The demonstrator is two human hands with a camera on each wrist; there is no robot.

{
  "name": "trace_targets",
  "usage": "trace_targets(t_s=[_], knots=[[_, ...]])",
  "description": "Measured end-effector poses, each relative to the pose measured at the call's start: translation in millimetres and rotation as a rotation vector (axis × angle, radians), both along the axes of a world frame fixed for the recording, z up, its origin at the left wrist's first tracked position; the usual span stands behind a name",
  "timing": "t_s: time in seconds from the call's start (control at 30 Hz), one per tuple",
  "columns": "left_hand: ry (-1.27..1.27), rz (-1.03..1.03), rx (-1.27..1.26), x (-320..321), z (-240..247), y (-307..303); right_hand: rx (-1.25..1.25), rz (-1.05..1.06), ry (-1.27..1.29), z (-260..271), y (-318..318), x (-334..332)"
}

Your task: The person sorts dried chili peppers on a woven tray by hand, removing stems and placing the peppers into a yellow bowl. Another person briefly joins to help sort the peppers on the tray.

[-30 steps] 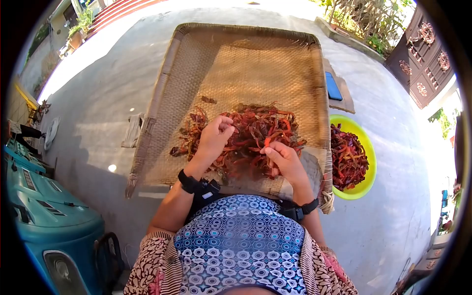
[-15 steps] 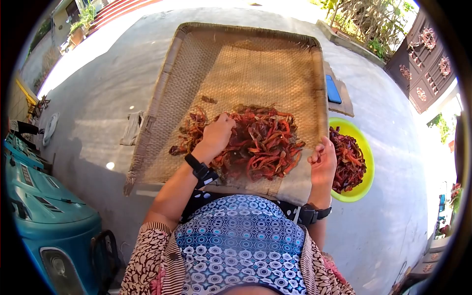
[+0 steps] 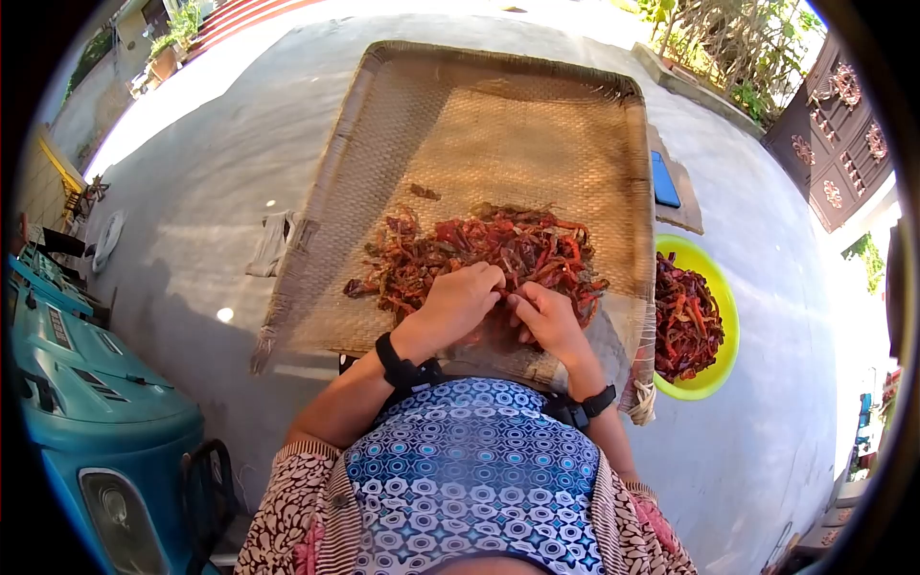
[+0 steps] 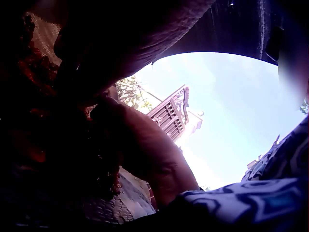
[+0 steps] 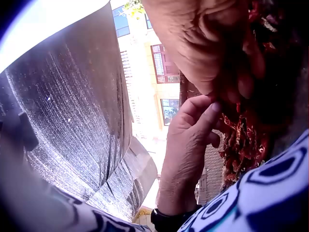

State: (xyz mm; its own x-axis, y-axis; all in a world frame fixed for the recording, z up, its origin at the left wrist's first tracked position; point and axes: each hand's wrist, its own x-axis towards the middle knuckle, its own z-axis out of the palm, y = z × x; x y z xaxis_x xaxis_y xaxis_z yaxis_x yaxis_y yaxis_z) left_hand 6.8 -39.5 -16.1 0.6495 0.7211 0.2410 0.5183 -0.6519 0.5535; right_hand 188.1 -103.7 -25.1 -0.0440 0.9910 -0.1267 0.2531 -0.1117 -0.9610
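Dried red peppers (image 3: 537, 251) lie heaped on the nearer half of a woven tray (image 3: 537, 125). Over the heap's near edge, the left hand (image 3: 458, 305) and right hand (image 3: 554, 324) meet at their fingertips. In the right wrist view, thumb and forefinger of the left hand (image 5: 186, 150) pinch a small reddish piece, close against the curled fingers of the right hand (image 5: 198, 41). Most of that piece is hidden by the fingers. Deep shade covers much of the left wrist view, where the right hand (image 4: 152, 150) shows beside the heap.
Right of the tray stands a yellow-green basin (image 3: 730, 335) filled with dark red pepper pieces (image 3: 685, 321). A blue flat object (image 3: 663, 180) lies on cardboard beyond it. A teal vehicle (image 3: 105, 412) stands at left, and a grey cloth (image 3: 272, 244) is by the tray's left edge.
From beside the basin, the right hand has come back left to the heap's near edge. The left hand has moved nearer the body and rightward, meeting it. The head view has shifted slightly.
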Motion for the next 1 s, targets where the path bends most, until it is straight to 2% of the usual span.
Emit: trace_targets(t_s=[0.1,0.17,0.23,0.37,0.43,0.47,0.5,0.57,0.67,0.8,0.87,1.0], knots=[[-0.059,0.067,0.024,-7.8,2.5,-0.5,-0.092,0.013,0.07,6.0,-5.8,7.2],[-0.063,0.182,0.054,-16.7,2.4,13.4,-0.094,-0.029,0.142,7.2,-10.4,17.1],[0.066,0.263,0.019,-24.1,8.0,31.3,-0.033,-0.103,0.224,9.8,-14.6,30.8],[0.193,0.297,0.097,-33.4,-18.8,77.8,0.099,-0.424,0.368,21.4,-28.4,72.2],[0.237,0.278,0.139,-35.3,-30.5,90.0,0.252,-0.617,0.589,20.3,-34.2,93.8],[0.271,0.264,0.147,-35.0,-33.9,94.0,0.288,-0.731,0.789,22.0,-38.2,103.2],[0.304,0.252,0.153,-32.7,-31.0,93.3,0.431,-0.745,0.993,22.4,-41.4,108.7],[0.274,0.307,0.051,-29.4,-26.4,89.6,0.482,-0.696,1.096,12.7,-47.0,127.3],[0.298,0.337,-0.031,-29.7,-15.2,83.7,0.294,-0.763,0.975,3.9,-43.5,117.8],[0.202,0.332,-0.057,-25.9,9.2,60.4,0.215,-0.503,0.558,4.6,-30.4,77.4],[0.164,0.214,-0.075,-20.9,24.1,41.7,0.086,-0.329,0.387,20.7,-26.4,52.7],[0.092,-0.007,-0.157,-1.7,32.3,9.3,0.201,-0.082,0.021,17.6,-18.4,16.9]])
